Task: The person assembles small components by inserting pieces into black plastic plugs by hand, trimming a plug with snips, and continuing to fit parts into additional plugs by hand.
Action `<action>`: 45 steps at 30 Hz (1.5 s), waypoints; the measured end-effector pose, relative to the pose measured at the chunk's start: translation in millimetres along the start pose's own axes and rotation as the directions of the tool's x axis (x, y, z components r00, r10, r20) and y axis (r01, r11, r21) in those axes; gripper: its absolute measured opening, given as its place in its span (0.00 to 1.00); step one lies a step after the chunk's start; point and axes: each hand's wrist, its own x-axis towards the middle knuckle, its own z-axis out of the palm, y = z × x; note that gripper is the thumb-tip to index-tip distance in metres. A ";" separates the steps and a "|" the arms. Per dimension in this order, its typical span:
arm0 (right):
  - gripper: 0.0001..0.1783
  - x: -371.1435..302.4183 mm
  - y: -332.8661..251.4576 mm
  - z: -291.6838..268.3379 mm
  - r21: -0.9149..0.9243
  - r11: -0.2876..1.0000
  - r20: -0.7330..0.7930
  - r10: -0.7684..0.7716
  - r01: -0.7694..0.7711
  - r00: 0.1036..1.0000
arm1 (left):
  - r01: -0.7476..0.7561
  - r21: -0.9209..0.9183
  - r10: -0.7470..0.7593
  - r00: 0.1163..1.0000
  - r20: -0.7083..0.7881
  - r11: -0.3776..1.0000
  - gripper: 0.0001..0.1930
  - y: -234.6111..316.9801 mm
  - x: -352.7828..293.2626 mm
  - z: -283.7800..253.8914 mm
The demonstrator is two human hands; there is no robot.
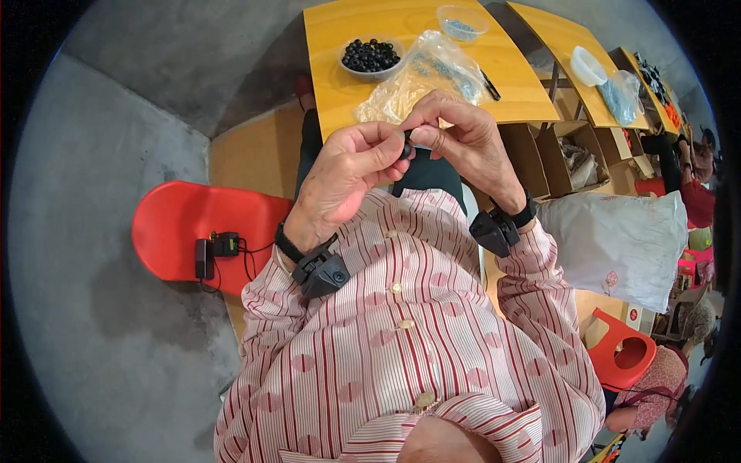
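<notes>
Above my lap, just off the table's near edge, both hands meet fingertip to fingertip. My left hand (pixel 347 166) is closed, its thumb and forefinger pinching a small, shiny black rounded piece (pixel 406 150). From the other side my right hand (pixel 467 139) is closed too, thumb and forefinger pressed to the upper end of that piece. Fingers cover much of it, so its full shape is hidden. Beyond my hands, a clear bowl (pixel 344 68) holds many similar black round pieces. Beside it lies a crumpled clear plastic bag (pixel 386 96) with small grey-blue pieces inside.
On the yellow table (pixel 332 100) are a black pen (pixel 490 85) and a clear tub (pixel 463 14) of small blue pieces. A red chair (pixel 174 224) with black adapters stands left. To the right are a cardboard box (pixel 575 158), a big white sack (pixel 617 239) and other people.
</notes>
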 end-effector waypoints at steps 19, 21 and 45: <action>0.05 -7.4 -6.4 -1.9 0.150 0.989 -0.007 -0.001 0.002 1.000 | -0.176 -0.088 0.178 0.984 0.022 0.981 0.10 -6.4 1.9 3.0; 0.05 -10.9 -9.9 -0.8 0.186 0.977 -0.005 0.102 -0.100 0.995 | -0.193 -0.075 0.194 0.981 0.011 0.978 0.10 -6.9 1.1 3.6; 0.06 -24.5 -3.1 6.3 0.283 0.907 -0.010 0.326 -0.310 0.945 | -0.232 0.146 0.243 0.968 -0.067 0.962 0.08 -5.8 -5.0 6.8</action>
